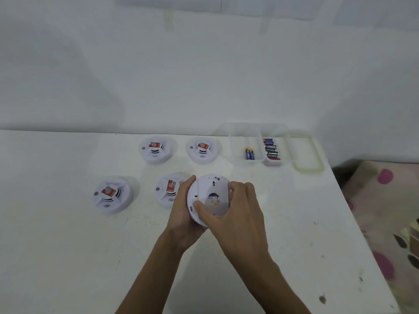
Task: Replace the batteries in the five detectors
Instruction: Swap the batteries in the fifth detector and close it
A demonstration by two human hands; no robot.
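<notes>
One detector (209, 196) is held above the counter (68, 245), back side up, gripped by the left hand (183, 223) and the right hand (235, 211).

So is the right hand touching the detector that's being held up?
Touching. The head view shows the right hand with its fingers wrapped onto the held detector.

Four detectors sat on the worktop (68, 257): two (155, 150) (202, 150) near its far edge, two (112, 194) (169, 189) nearer. A fifth detector (209, 196) was held right of these. Toward the far right corner, a tray (254, 163) held batteries (271, 149), a lid (308, 152) lying just right of it.
</notes>
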